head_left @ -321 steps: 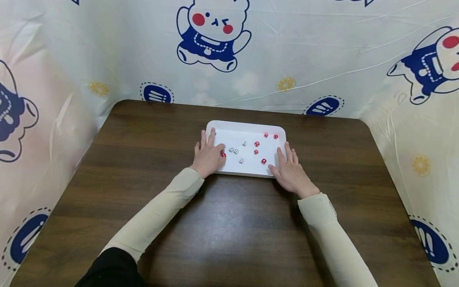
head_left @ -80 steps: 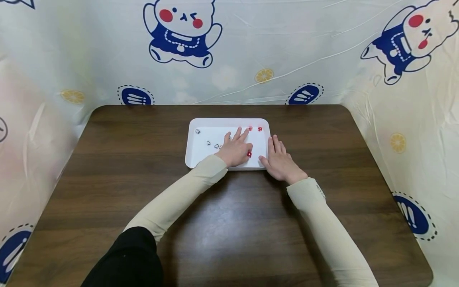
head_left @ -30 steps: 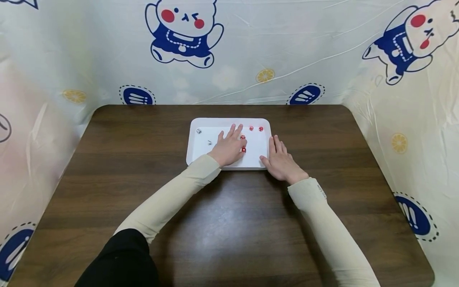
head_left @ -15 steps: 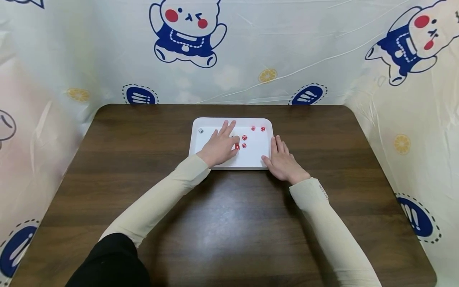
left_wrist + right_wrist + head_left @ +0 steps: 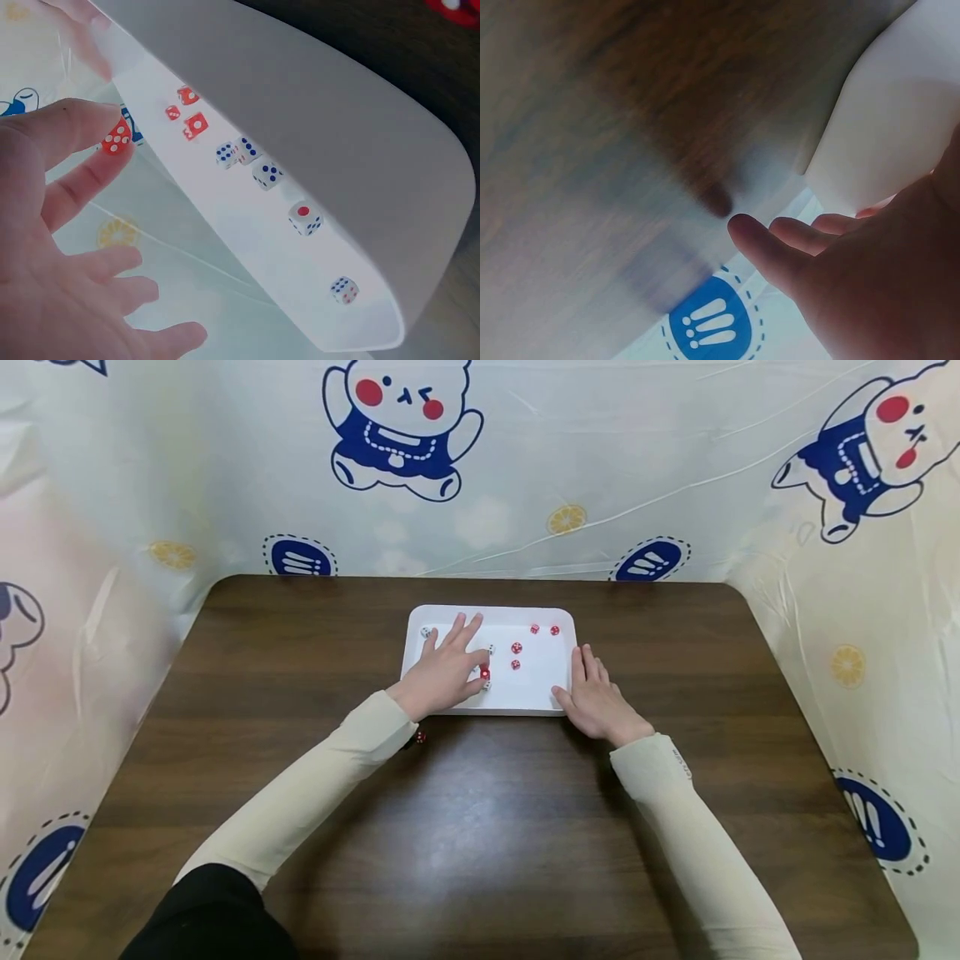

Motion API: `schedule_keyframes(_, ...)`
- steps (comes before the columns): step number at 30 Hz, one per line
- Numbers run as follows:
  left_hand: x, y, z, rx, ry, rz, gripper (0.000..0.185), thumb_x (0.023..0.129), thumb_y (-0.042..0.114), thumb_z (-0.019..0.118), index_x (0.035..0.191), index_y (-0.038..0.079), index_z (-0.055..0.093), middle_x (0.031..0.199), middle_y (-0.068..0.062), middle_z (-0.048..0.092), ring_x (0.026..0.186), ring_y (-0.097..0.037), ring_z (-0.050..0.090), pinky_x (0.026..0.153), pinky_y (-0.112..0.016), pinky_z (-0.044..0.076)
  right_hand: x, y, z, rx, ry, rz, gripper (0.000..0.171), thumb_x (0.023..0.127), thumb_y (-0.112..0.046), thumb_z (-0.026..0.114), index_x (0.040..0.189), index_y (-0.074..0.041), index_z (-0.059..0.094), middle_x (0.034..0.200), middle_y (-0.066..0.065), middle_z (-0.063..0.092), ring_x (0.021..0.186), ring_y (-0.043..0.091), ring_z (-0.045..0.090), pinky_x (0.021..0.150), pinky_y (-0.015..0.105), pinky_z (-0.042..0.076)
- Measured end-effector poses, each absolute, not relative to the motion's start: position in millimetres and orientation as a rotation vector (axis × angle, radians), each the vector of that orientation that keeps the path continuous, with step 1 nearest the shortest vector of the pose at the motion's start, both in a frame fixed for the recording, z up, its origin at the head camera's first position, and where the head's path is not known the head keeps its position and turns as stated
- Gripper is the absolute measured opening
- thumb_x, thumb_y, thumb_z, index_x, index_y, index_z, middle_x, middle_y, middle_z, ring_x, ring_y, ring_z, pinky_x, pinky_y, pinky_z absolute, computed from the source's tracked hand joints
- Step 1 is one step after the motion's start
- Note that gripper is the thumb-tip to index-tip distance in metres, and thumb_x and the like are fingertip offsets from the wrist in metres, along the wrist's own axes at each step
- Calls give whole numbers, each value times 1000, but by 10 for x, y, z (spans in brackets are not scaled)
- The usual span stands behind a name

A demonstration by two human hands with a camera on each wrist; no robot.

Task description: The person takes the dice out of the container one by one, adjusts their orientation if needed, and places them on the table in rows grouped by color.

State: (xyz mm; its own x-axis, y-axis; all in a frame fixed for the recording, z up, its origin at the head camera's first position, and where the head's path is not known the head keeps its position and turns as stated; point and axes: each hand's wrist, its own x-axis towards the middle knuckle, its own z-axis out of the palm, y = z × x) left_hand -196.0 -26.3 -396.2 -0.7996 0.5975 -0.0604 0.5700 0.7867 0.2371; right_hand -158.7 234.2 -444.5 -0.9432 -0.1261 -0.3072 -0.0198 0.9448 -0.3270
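My left hand (image 5: 442, 675) is over the left half of a white tray (image 5: 540, 693), pinching a red die (image 5: 116, 139) between thumb and index finger. The other fingers stretch out over the tray. Several red dice (image 5: 517, 647) lie in the tray's right half. White dice (image 5: 305, 217) sit in the left half, partly hidden by the left hand in the head view; one white die (image 5: 425, 632) is near the far left corner. Against the tray's right edge rests my right hand (image 5: 600, 703), fingers extended and thumb at the near right corner, holding nothing.
A red die on the table (image 5: 421, 737) lies just in front of the tray, beside the left wrist. The dark wooden table (image 5: 480, 843) extends around the tray. A patterned curtain (image 5: 495, 468) hangs behind and at both sides.
The left hand has moved left across the tray with the pinched red die, uncovering red dice on the right. The die on the table has come into sight. The right hand stays at the tray's edge.
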Motion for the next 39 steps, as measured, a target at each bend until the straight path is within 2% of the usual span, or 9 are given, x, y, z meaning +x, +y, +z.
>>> schedule_keyframes(8,-1877,-345,-3917,987,2875,278,13,93,24,58,100,17,66,162,-14,16,150,-37,10,108,-71,20,-1580,2348,-4436,-125,2769,-464,82,101,-47,33,153,-4,-13,162,19,-13,149,42,1,114,62,18)
schedule_keyframes(14,-1827,-424,-3880,1011,2861,350,9,92,24,60,94,20,67,162,-13,16,150,-39,8,108,-72,18,-1580,2341,-4435,-119,2772,-474,82,101,-47,35,154,-4,-12,162,19,-12,149,42,2,114,62,18)
schedule_keyframes(39,-1590,-644,-3898,1006,2799,427,6,92,26,63,92,22,67,162,-13,15,150,-39,2,106,-76,11,-1584,2346,-4452,-111,2759,-486,82,101,-47,34,153,-5,-14,162,17,-15,149,41,1,115,61,16)
